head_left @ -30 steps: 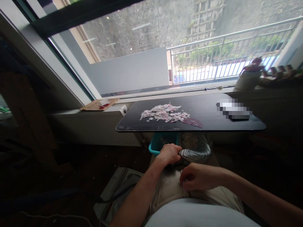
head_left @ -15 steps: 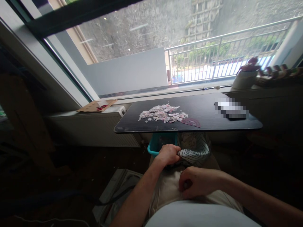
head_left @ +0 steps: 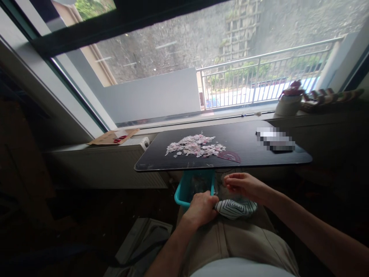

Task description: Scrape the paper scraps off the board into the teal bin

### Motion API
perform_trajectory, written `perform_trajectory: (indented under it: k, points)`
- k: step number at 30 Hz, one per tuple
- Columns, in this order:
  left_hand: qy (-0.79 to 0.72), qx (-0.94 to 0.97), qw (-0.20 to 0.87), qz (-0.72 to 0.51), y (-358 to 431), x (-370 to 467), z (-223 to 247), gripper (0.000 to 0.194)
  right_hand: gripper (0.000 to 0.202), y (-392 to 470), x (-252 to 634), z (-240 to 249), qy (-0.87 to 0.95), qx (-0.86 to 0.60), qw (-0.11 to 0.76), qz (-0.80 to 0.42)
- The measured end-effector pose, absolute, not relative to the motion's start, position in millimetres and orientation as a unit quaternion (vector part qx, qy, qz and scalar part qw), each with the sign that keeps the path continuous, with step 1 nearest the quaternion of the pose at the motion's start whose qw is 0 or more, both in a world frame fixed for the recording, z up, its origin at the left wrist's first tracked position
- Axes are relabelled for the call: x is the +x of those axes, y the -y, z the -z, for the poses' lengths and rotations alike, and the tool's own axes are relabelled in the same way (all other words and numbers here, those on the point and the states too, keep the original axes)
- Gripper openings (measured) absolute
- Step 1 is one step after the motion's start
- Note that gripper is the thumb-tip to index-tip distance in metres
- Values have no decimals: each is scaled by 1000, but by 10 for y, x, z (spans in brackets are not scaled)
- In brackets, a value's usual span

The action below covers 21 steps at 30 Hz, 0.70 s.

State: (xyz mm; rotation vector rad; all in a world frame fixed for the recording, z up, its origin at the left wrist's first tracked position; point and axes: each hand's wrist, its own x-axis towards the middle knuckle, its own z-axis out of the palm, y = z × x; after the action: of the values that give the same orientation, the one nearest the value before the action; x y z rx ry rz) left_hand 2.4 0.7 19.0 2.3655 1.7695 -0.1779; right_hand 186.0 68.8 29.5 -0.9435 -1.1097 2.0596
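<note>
My left hand is closed round the edge of a black-and-white striped cloth on my lap, beside the rim of a turquoise bin. My right hand is above the cloth, just below the table edge, its fingers bent together; anything between the fingertips is too small to make out. On the black table lies a heap of white and pink paper scraps. A pink transparent protractor touches the heap's right side.
A pixelated flat item lies on the table's right part. Red scissors rest on brown paper above the radiator. A white pot stands on the window sill. A pale object is on the floor at lower left.
My right hand has moved up and forward from my lap to near the table edge. My left hand still grips the cloth, slightly lower in view. The camera view has shifted a little.
</note>
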Motion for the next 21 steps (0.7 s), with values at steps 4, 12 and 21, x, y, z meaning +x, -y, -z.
perform_trajectory:
  k: [4, 12, 21]
  points:
    - [-593, 798, 91, 54, 11, 16, -165, 19, 16, -810, 1865, -244, 374, -359, 337, -786]
    - [-594, 796, 100, 53, -30, 15, -130, 19, 24, -786, 1872, -259, 347, -335, 349, -803]
    - [-593, 798, 101, 42, -30, 7, -106, 20, 26, -817, 1849, -218, 357, -351, 349, -792]
